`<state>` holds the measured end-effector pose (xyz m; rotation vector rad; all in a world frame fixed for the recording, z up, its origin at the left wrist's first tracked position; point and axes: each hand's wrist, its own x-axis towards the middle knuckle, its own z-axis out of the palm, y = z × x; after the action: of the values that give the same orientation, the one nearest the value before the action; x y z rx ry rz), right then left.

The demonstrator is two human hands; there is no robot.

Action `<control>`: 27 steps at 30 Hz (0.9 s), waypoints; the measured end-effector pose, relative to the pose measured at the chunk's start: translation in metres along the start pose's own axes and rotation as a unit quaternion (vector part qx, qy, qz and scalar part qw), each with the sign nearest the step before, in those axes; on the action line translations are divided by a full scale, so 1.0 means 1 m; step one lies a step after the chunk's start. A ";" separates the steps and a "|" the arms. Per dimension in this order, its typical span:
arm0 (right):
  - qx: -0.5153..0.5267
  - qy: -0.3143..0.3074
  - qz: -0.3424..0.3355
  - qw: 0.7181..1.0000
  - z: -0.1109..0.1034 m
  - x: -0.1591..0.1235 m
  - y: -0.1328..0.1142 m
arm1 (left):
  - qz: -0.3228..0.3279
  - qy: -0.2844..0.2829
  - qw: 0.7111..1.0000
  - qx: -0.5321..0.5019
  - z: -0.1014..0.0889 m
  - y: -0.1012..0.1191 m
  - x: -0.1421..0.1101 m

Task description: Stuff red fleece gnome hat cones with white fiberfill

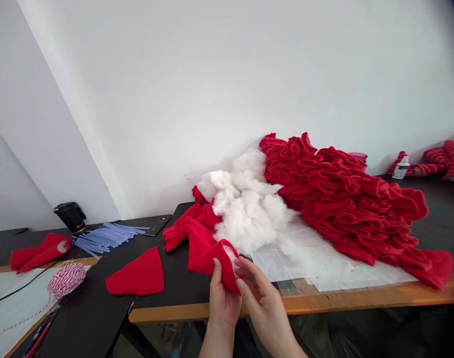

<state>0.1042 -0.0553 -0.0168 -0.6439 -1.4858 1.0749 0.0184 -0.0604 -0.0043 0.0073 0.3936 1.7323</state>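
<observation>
In front of me, my left hand (224, 298) is closed around a red fabric cone (202, 251), thumb over its near side. The cone's wide opening faces right, and white stuffing shows inside it. At that opening, my right hand (263, 296) has bent fingers and its thumb on the rim, gripping the edge. Just behind the cone lies a heap of white fluffy stuffing (245, 211). More red fabric pieces (177, 231) are bunched left of the heap. A flat red fabric piece (139, 273) rests on the black table to the left.
A big pile of red fabric cones (346, 199) covers the right side over plastic sheeting (324, 266). At left are red-and-white twine (66, 280), pale strips (110, 236), a phone (158, 225), a black cup (70, 217) and another red cone (40, 252). A white bottle (401, 168) stands far right.
</observation>
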 end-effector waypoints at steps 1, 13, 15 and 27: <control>-0.024 -0.015 -0.002 1.000 0.002 0.000 0.002 | -0.006 0.007 1.000 -0.001 -0.001 -0.001 0.001; -0.006 -0.008 0.020 1.000 0.002 0.019 -0.004 | 0.088 -0.023 0.993 0.069 -0.005 -0.010 0.003; 0.034 -0.016 0.068 0.997 0.003 0.020 -0.005 | 0.100 -0.021 0.991 0.083 -0.005 -0.015 0.003; 0.041 0.071 0.041 0.996 -0.002 0.010 0.006 | 0.153 -0.004 0.978 0.140 0.007 -0.012 -0.002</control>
<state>0.1033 -0.0436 -0.0176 -0.7137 -1.2966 1.1245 0.0316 -0.0583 -0.0003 0.2916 0.6561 1.9644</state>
